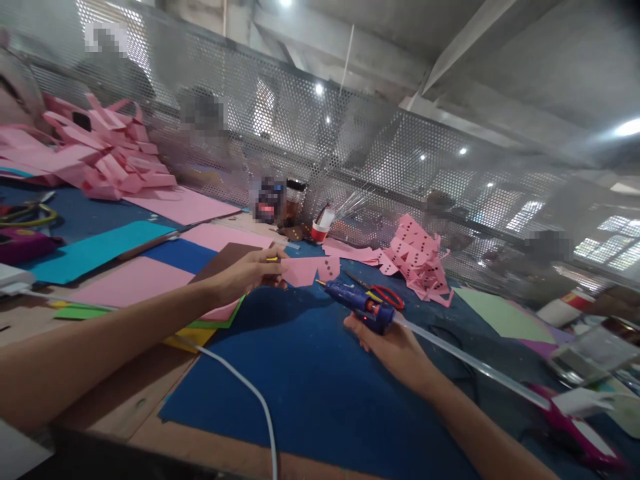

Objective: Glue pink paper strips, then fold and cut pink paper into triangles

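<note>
Pinched in my left hand is a pink paper cutout with a notch in its lower edge and small dark dots at its right end. My right hand is wrapped round a blue glue gun. The gun's nozzle points left, close to the cutout's notch; whether they touch I cannot tell. A long clear glue stick sticks out of the gun's back end. Under both hands lies a dark blue sheet. Red-handled scissors rest just beyond the gun.
Pink dotted cutouts are heaped behind the gun, and folded pink strips at the far left. Coloured sheets lie to the left. A white cable crosses the front. A red-and-white cup stands before the perforated metal screen.
</note>
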`<act>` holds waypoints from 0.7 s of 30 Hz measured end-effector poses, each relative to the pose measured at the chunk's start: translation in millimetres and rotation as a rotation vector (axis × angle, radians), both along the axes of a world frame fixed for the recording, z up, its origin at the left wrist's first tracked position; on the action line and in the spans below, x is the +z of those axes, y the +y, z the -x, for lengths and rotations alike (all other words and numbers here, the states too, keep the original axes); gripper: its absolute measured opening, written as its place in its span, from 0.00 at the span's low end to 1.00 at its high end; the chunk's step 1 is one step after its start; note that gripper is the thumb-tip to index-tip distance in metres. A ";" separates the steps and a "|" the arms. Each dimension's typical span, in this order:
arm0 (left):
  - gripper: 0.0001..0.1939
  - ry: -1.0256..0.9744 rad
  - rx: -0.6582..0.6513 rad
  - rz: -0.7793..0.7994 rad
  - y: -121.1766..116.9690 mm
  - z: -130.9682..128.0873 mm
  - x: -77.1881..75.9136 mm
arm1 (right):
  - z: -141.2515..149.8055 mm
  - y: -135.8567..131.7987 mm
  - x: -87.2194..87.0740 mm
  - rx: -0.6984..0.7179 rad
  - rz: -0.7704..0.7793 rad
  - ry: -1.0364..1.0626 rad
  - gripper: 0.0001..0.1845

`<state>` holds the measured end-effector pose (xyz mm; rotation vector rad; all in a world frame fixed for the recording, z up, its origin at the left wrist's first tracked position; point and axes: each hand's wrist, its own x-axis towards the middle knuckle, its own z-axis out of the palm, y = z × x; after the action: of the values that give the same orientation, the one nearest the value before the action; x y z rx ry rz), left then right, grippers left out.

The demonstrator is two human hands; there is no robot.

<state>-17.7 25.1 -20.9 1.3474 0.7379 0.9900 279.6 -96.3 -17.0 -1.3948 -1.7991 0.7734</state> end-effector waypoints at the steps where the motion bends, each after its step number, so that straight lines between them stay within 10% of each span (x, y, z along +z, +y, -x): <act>1: 0.17 0.007 -0.011 -0.001 -1.4 -1.4 -0.2 | 1.1 -1.2 0.4 0.001 -0.017 -0.006 0.20; 13: 0.13 0.025 -0.152 -0.009 -8.4 -5.1 -4.2 | 18.2 -6.8 14.9 -0.028 -0.352 -0.303 0.01; 21: 0.12 0.032 -0.210 -0.013 -13.4 -6.6 -2.3 | 4.9 3.6 0.8 0.048 -0.511 -0.435 0.10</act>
<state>-11.1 11.8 -23.3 1.4228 0.6009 0.8091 274.8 -92.7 -16.2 -1.2306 -2.1654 0.0031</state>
